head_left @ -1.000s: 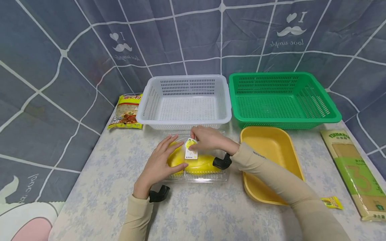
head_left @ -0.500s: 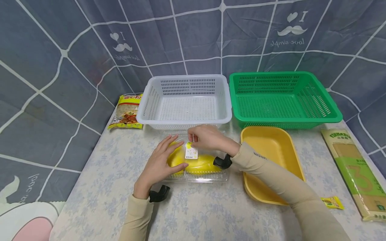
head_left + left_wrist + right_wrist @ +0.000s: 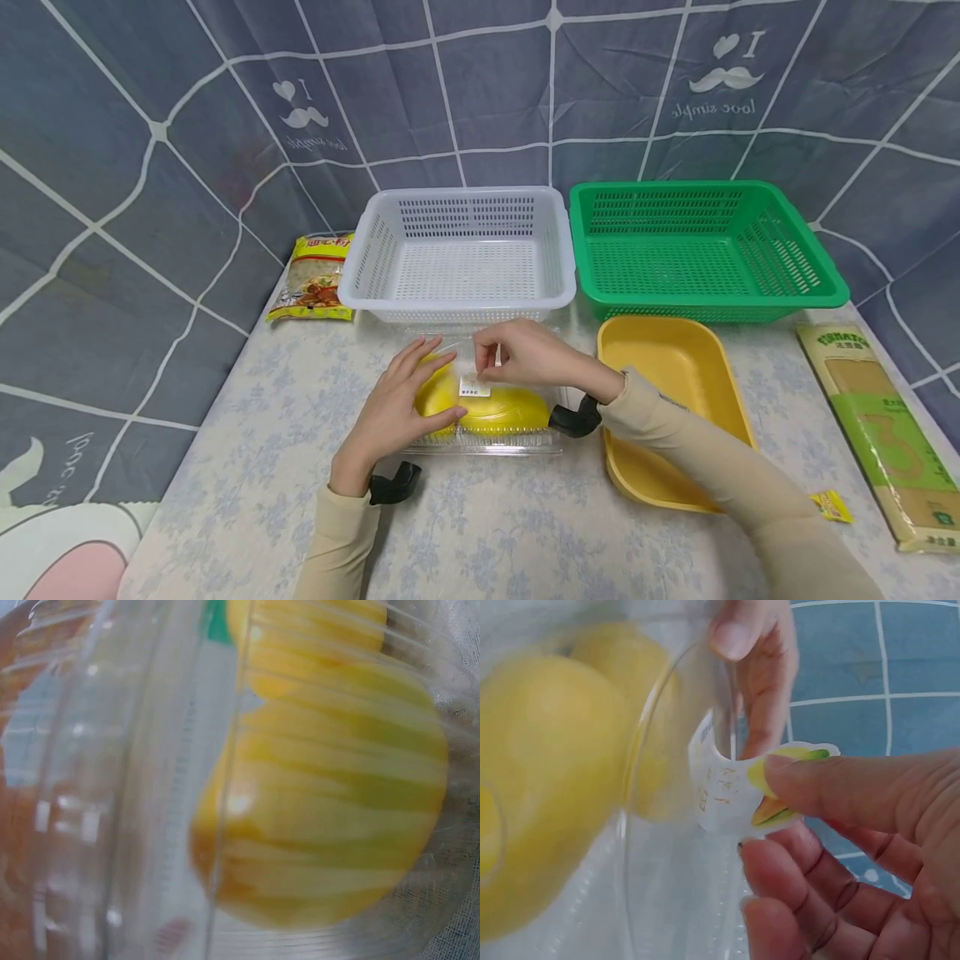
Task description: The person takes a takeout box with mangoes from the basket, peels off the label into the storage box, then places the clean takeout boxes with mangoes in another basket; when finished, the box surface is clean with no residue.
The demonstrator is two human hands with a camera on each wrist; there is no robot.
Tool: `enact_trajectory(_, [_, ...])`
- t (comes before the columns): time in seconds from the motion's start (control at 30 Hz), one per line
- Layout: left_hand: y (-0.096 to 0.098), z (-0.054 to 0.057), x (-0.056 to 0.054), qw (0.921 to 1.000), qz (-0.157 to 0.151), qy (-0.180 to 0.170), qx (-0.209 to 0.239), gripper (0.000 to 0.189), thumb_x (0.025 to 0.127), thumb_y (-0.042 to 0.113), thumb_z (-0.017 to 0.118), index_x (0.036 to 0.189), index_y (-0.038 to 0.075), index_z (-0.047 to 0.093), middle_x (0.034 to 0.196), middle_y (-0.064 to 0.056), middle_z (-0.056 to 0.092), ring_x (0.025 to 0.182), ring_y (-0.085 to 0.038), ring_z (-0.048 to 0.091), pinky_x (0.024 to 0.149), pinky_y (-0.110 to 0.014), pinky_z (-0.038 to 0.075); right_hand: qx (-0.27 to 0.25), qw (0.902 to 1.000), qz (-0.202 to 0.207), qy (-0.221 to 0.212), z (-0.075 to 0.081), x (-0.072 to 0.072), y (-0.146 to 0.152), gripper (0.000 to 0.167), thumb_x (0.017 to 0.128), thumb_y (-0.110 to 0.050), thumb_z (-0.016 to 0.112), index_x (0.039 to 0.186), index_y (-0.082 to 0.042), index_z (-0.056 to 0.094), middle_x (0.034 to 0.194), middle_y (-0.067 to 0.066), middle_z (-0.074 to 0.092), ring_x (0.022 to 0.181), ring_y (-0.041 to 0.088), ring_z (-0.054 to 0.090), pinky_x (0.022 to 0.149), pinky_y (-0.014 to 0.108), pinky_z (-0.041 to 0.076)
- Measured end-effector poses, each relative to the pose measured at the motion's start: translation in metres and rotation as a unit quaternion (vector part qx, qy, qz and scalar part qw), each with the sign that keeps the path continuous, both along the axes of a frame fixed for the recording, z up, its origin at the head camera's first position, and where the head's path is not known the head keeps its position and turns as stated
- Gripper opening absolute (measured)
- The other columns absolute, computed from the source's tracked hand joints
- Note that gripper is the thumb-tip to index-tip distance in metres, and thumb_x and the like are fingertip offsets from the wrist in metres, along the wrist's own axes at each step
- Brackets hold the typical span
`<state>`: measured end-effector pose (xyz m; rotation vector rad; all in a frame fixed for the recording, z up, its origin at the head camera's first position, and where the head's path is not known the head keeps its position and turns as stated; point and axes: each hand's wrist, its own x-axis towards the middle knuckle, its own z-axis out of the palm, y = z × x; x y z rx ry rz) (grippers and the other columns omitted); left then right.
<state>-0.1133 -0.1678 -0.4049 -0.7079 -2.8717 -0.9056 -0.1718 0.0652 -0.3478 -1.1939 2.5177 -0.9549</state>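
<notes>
A clear plastic clamshell box lies on the table with large yellow fruits inside, mango-like in shape. My left hand rests on its left side, fingers spread over the lid and thumb along the front. Between thumb and forefinger my right hand pinches the fruit-pictured end of a white sticker. That end is bent up off the lid, while the printed end still lies against the plastic. In the left wrist view the box wall blurs the yellow fruit.
Behind the box stand a white basket and a green basket. A yellow tray is on the right, under the right forearm. Farther right lie a small yellow packet and a long noodle pack; a food bag lies back left.
My right hand has shifted slightly right and toward me, bending the sticker's far end up and over, so less of its picture shows from above. The left hand stays put.
</notes>
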Motion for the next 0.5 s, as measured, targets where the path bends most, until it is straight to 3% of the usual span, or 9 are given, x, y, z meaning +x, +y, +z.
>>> enact_trajectory(0.27, [0.001, 0.0, 0.0, 1.0, 0.002, -0.002, -0.001, 0.074, 0.081, 0.056, 0.066, 0.143, 0.021, 0.045, 0.153, 0.004, 0.026, 0.142, -0.019, 0.012, 0.107, -0.055, 0.021, -0.08, 0.9937, -0.006, -0.079, 0.007, 0.007, 0.025, 0.012, 0.082, -0.013, 0.075, 0.078, -0.014, 0.064, 0.075, -0.007, 0.061, 0.063, 0.013, 0.055, 0.059, 0.028, 0.048])
enact_trajectory(0.5, [0.0, 0.001, 0.001, 1.0, 0.004, -0.006, -0.001, 0.075, 0.081, 0.057, 0.066, 0.144, 0.022, 0.044, 0.153, 0.004, 0.025, 0.142, -0.018, 0.012, 0.108, -0.055, 0.02, -0.1, 0.9871, -0.084, -0.093, 0.012, 0.017, 0.069, 0.012, 0.081, -0.017, 0.077, 0.08, -0.014, 0.066, 0.075, -0.004, 0.063, 0.061, 0.016, 0.055, 0.053, 0.026, 0.043])
